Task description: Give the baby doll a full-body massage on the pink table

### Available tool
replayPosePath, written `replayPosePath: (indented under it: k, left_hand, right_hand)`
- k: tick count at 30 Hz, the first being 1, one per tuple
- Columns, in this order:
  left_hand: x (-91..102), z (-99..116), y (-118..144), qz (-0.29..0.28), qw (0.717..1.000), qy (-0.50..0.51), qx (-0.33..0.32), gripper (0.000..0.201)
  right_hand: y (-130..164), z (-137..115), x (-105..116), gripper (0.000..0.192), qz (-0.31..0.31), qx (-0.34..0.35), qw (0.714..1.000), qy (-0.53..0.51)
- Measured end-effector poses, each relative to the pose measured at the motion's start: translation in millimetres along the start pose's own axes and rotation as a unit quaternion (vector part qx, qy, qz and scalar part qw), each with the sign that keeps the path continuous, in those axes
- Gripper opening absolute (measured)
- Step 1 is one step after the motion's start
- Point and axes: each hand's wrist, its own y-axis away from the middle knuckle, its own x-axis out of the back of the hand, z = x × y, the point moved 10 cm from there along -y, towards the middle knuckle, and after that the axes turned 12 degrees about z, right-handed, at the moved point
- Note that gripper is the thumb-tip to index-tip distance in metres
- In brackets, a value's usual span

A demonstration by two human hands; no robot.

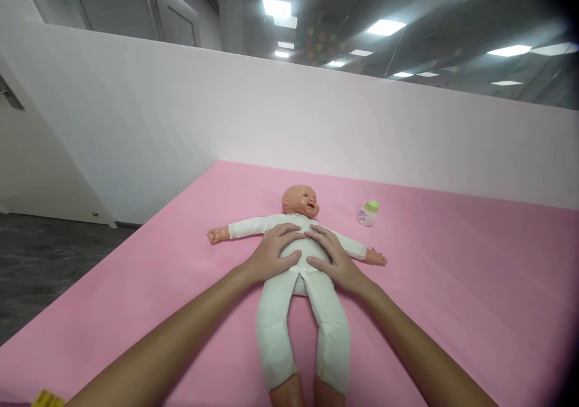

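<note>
A baby doll [301,286] with a white cloth body lies on its back on the pink table top [181,238], arms stretched out to both sides. Its plastic head is turned to the right. My left hand [277,251] rests on the left of the doll's torso, fingers spread over the chest and belly. On the other side my right hand [333,256] lies the same way, fingers apart. The fingertips of both hands come close together over the middle of the chest. Neither hand grips the doll. The doll's feet are cut off by the bottom edge of the view.
A small jar or bottle [368,213] with a green cap stands to the right of the doll's head. Behind the table runs a white wall [316,123] with glass above. Something yellow [47,399] shows at the bottom left, and a white door [40,154] is at far left.
</note>
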Motion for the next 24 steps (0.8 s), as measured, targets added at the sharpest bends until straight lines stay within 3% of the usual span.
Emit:
replayPosePath:
  k: [9,24]
  left_hand:
    - [1.4,1.4,-0.8,0.007,1.000,0.004,-0.019,0.041]
    - [0.2,1.4,-0.7,-0.002,1.000,-0.003,0.004,0.040]
  right_hand:
    - [-1.0,-0.5,-0.6,0.045,0.008,0.013,1.000,-0.003]
    - [-0.5,-1.5,-0.1,0.051,0.005,0.002,1.000,0.006]
